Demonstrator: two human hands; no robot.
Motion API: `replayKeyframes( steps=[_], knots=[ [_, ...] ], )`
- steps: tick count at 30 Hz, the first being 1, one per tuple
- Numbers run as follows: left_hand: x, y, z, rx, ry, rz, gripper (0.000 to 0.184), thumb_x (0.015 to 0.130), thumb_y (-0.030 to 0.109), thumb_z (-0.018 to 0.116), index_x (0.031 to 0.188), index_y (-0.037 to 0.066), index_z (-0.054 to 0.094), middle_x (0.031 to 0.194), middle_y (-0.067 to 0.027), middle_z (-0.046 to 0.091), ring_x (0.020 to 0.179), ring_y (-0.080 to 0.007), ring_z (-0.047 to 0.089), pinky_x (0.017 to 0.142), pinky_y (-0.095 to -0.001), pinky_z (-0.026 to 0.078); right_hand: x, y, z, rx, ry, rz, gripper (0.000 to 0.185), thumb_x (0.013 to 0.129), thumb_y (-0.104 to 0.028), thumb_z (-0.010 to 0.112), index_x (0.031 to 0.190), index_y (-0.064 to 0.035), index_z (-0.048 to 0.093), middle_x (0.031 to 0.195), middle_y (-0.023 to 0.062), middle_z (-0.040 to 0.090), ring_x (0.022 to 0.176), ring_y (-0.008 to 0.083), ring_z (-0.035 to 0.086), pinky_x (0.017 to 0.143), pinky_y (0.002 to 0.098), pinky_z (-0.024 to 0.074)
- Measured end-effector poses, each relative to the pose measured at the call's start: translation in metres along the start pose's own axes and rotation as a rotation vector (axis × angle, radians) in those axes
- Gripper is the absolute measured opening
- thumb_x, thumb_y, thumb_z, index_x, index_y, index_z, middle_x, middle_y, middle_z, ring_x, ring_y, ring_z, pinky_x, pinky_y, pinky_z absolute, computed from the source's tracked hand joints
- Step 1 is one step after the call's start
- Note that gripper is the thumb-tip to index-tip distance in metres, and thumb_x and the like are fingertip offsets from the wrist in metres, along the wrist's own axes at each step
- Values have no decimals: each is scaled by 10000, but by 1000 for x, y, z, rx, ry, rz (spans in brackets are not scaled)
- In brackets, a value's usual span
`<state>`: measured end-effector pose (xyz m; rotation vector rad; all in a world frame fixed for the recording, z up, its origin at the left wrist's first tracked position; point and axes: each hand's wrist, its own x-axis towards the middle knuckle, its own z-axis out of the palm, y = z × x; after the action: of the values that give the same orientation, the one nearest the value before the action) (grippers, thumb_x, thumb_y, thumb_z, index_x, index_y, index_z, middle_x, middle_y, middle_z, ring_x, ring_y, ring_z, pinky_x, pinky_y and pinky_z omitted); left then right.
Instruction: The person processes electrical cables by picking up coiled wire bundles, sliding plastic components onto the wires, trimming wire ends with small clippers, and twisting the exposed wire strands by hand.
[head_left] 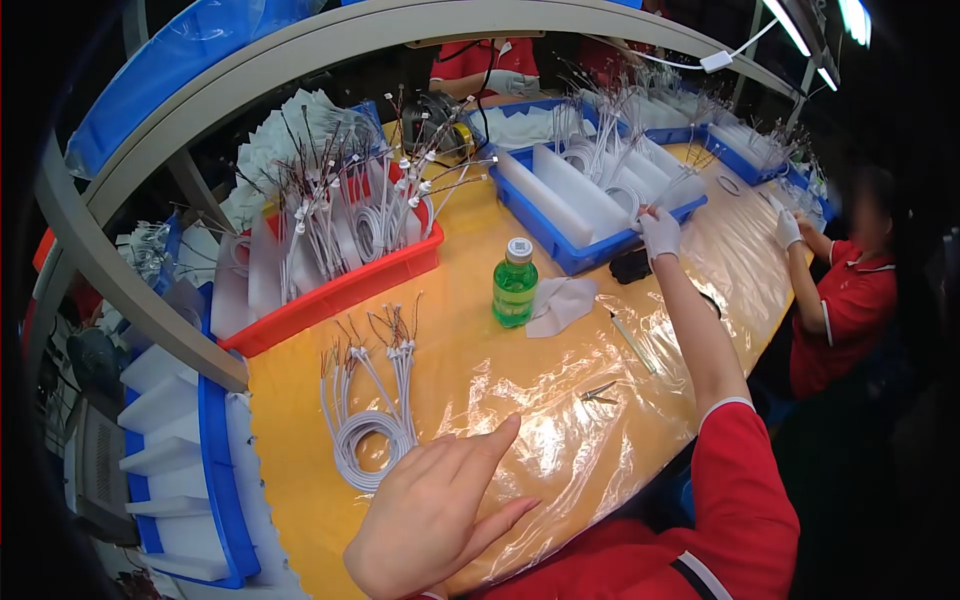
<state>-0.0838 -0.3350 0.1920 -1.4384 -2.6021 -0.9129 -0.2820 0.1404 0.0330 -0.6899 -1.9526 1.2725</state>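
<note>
one left hand spreads wide near the cable coil, seemingly light, springy, best held by its loops. the right hand reaches the blue tray, grip unclear.

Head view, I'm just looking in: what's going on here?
The person's right hand, in a white glove, is at the edge of a blue tray holding coiled cables; whether it grips one is unclear. The bare left hand is open beside a coiled cable bundle on the yellow tabletop. More cables stand in a red tray, and a green bottle stands upright between.
</note>
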Motion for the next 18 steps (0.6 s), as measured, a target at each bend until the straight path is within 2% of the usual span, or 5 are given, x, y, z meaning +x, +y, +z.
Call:
replayKeyframes(
  steps=[5, 8, 14, 16, 18],
  knots=[
    [0, 1, -1, -7, -2, -23, 575, 746, 243, 712, 1211, -19, 498, 907, -159, 599, 811, -309, 577, 709, -352, 445, -1, 0, -13, 149, 104, -17, 256, 821, -224, 662, 926, 2, 606, 780, 39, 613, 613, 101, 584, 496, 225, 426],
    [0, 1, -3, 0, -12, -29, 578, 747, 246, 712, 1213, -18, 496, 897, -159, 597, 804, -307, 575, 706, -351, 445, 13, -2, -14, -55, 334, 36, 366, 766, -280, 717, 940, 22, 605, 822, 67, 629, 653, 131, 583, 568, 248, 456],
    [3, -1, -1, -5, -24, -39, 578, 750, 246, 710, 1216, -18, 493, 909, -154, 601, 811, -303, 577, 710, -347, 447, 16, -27, -13, 8, 99, -91, 454, 738, -356, 720, 983, 14, 623, 873, 94, 656, 733, 173, 596, 722, 297, 456],
    [3, -2, -1, -9, -20, -42, 577, 750, 245, 709, 1216, -18, 493, 917, -153, 602, 816, -302, 578, 713, -347, 448, 0, -57, -15, -333, -46, -97, 386, 759, -352, 688, 923, -5, 646, 803, 88, 660, 754, 182, 622, 710, 315, 464],
    [3, -2, 0, 1, -16, -36, 574, 752, 241, 707, 1217, -18, 492, 935, -153, 604, 829, -302, 578, 722, -349, 450, -5, -59, -10, -413, -5, -178, 355, 767, -342, 674, 884, -8, 652, 766, 87, 655, 751, 188, 630, 695, 325, 467]
  ],
)
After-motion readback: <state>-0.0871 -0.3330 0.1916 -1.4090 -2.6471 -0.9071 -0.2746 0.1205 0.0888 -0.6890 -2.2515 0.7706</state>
